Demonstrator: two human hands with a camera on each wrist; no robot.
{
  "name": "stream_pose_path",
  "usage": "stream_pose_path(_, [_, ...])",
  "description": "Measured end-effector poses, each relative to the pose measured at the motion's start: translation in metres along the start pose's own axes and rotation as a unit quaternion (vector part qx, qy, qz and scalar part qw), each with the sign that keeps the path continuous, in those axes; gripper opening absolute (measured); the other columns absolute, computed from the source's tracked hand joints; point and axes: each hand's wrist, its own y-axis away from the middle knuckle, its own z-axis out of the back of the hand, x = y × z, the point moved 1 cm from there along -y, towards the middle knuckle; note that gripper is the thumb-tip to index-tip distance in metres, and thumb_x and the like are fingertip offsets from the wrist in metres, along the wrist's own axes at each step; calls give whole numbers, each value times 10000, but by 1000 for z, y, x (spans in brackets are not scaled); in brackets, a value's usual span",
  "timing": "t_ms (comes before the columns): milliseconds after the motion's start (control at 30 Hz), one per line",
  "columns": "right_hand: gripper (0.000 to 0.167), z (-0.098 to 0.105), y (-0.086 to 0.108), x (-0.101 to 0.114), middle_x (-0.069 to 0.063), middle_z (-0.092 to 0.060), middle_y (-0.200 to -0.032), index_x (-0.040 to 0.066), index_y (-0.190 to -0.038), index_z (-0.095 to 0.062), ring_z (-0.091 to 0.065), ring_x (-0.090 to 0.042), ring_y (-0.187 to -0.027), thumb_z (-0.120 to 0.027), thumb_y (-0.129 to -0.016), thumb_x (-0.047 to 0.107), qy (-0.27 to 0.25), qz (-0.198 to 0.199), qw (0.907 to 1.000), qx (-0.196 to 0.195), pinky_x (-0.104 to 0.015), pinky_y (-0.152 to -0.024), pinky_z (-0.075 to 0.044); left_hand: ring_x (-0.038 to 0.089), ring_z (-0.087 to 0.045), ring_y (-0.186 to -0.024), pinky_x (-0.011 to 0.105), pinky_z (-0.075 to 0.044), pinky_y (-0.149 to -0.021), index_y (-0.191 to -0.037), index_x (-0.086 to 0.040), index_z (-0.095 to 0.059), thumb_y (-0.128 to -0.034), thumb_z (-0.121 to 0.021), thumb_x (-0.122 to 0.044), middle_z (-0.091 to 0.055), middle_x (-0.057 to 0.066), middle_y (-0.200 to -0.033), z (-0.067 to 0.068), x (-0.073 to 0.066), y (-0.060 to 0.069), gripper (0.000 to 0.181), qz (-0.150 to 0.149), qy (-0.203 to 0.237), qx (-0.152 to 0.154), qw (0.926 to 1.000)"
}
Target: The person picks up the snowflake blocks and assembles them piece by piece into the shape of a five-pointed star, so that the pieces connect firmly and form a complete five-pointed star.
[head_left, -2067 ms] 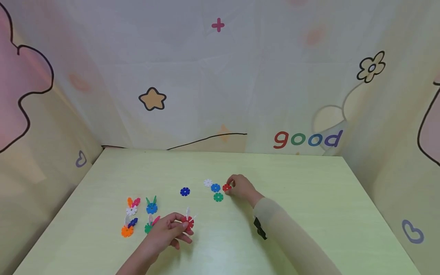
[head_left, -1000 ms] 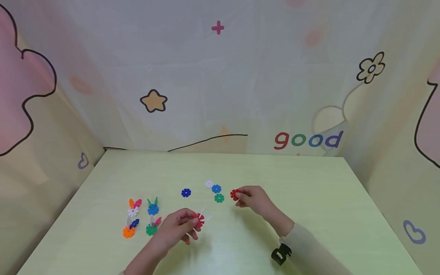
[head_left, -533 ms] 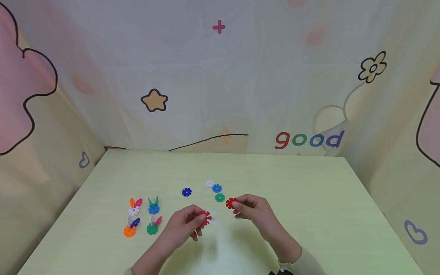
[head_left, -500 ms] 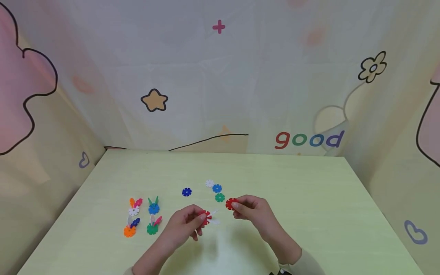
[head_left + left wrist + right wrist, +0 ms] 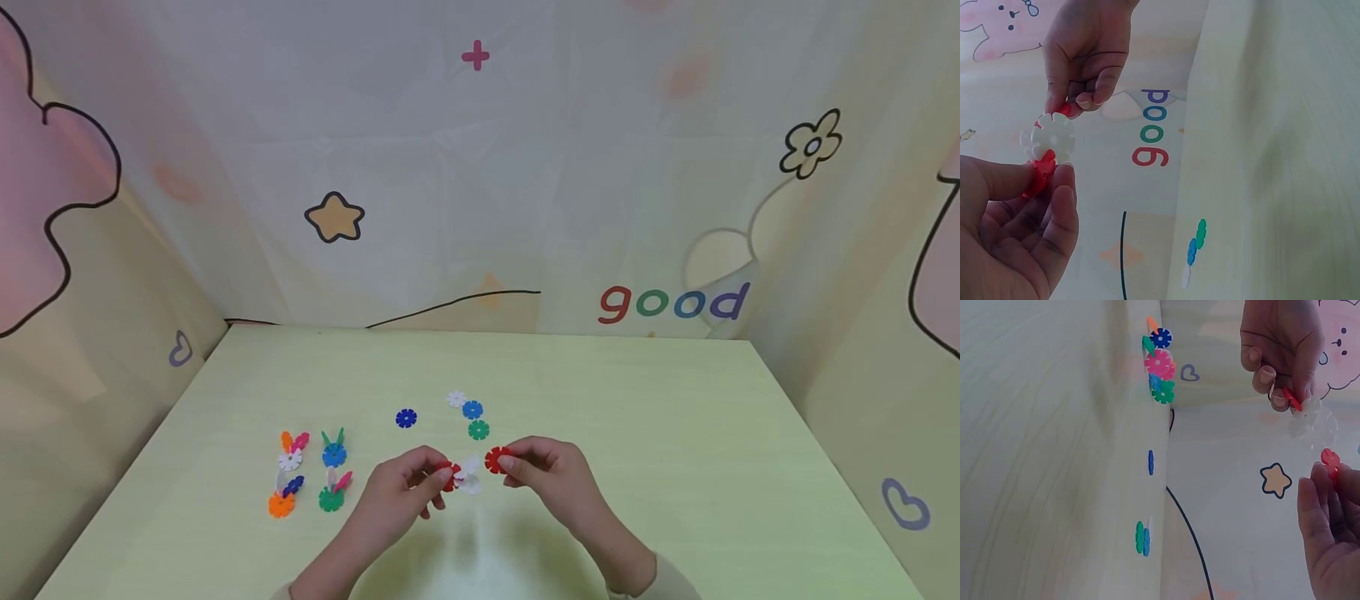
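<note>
My left hand (image 5: 397,492) pinches a red snowflake disc (image 5: 448,478) between thumb and fingers. Two white snowflake discs (image 5: 468,475) are slotted into that red one and stick out to the right. Facing them, my right hand (image 5: 553,477) pinches a second red snowflake disc (image 5: 495,460) by its edge. Both hands are above the table. In the left wrist view the white discs (image 5: 1055,139) lie between the two hands. The right wrist view has the right hand's red disc (image 5: 1330,461) just below the white pair, and whether they touch is unclear.
Joined snowflake discs stand at the left: a white-based piece (image 5: 290,460), a blue-based one (image 5: 334,455), an orange-based one (image 5: 281,505) and a green-based one (image 5: 331,500). Loose discs lie behind the hands: dark blue (image 5: 406,418), white (image 5: 456,399), blue (image 5: 472,409), green (image 5: 478,430).
My right hand has lifted the red disc off the table and brought it left and nearer. My left hand has moved right with its piece, turning the white discs toward the right hand.
</note>
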Motion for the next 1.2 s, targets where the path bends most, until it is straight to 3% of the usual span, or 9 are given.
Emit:
stream_pose_path(167, [247,-2,1,-1,-261,-748,-1002,-102,-1079,-713,-708,-53,-736,-706,-956,112,66,164,9998,58,-215,-788,-619,152,-645,-716,239,-553,-640,-1092,-78,-701,-1001,-657,-200,-722,48,-930,-1,0,0,159,-114,-96,37,9999])
stream_pose_path(467, [192,-4,3,1,-232,-763,-973,-62,-1037,-736,-721,-150,-744,-705,-953,107,476,278,9985,54,-187,-746,-593,122,-631,-699,227,-518,-622,-1084,-91,-720,-997,-661,-194,-721,36,-914,-3,1,-1,147,-278,-449,-46,9986])
stream_pose_path(667, [164,-10,4,-2,-210,-765,-924,-49,-1012,-748,-707,-137,-697,-719,-942,96,646,264,9975,-85,-179,-711,-583,96,-609,-701,194,-473,-606,-1029,-51,-748,-980,-671,-122,-726,37,-796,-7,-3,0,116,-670,-1047,-362,9916])
stream_pose_path(833, [170,-14,7,-4,-186,-772,-898,-46,-1021,-770,-724,-211,-690,-724,-936,94,783,73,9963,-338,-170,-690,-577,90,-596,-676,177,-477,-598,-1011,-22,-749,-971,-666,-73,-721,72,-776,-11,-6,0,106,-885,-1307,-337,9869])
stream_pose_path(1067, [143,-20,8,-3,-158,-767,-845,-42,-990,-786,-687,-130,-643,-738,-913,68,1117,232,9921,-513,-174,-622,-535,59,-579,-632,168,-471,-581,-985,-27,-747,-961,-677,-65,-718,54,-754,-15,-3,-3,83,-1103,-1497,-401,9817])
stream_pose_path(1200, [141,-21,8,-5,-150,-770,-839,-43,-979,-787,-673,-106,-623,-742,-908,69,1278,352,9898,-529,-175,-604,-521,65,-576,-623,177,-467,-560,-1001,-14,-746,-964,-671,-55,-720,54,-757,-17,-2,-4,93,-1009,-1365,-350,9849])
